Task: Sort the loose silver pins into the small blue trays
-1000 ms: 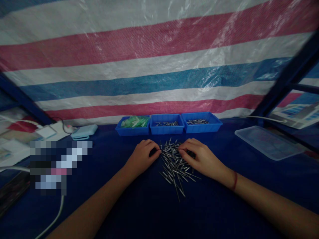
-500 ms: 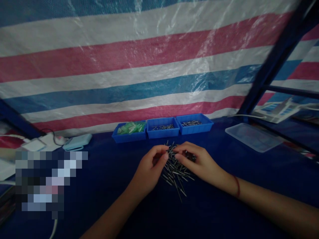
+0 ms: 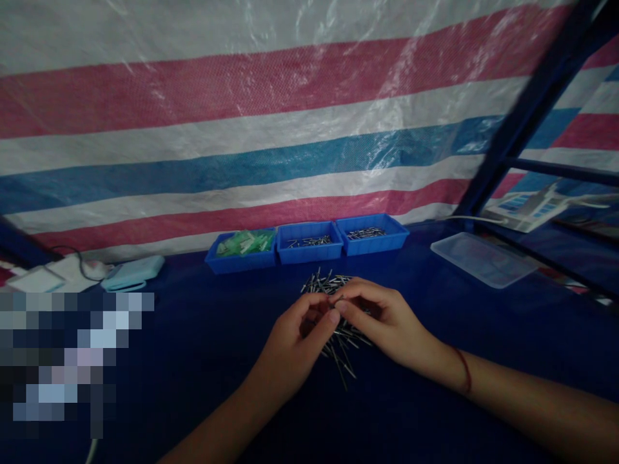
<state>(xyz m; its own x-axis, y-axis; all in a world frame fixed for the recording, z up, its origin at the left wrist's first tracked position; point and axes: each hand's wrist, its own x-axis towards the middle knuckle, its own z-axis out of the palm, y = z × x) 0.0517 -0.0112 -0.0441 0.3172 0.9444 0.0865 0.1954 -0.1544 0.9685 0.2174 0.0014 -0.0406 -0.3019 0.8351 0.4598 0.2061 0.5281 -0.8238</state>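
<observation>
A loose pile of thin metal rods (image 3: pixel 344 335), with silvery and dark parts, lies on the blue tabletop under my fingers. My left hand (image 3: pixel 297 332) is closed in a pinch, thumb and index fingertips at the pile's near left. Against them press the thumb and forefinger of my right hand (image 3: pixel 382 312), closed as well. Between the meeting fingertips shows a small dark bit of one thin metal rod, mostly hidden by the fingers. My palms cover part of the pile, and several rods stick out behind and in front of the hands.
Behind the pile stand three blue trays: one with green plastic packets (image 3: pixel 246 242), a middle tray (image 3: pixel 309 254) and a right tray (image 3: pixel 374 243) holding small metal pieces. A clear plastic lid (image 3: pixel 483 259) lies right. A light blue case (image 3: pixel 133 273) sits left, near a blurred-out patch.
My hands have come together until the fingertips meet, the left moving rightward over the pile. More rods show behind the hands. The whole view has shifted slightly.
</observation>
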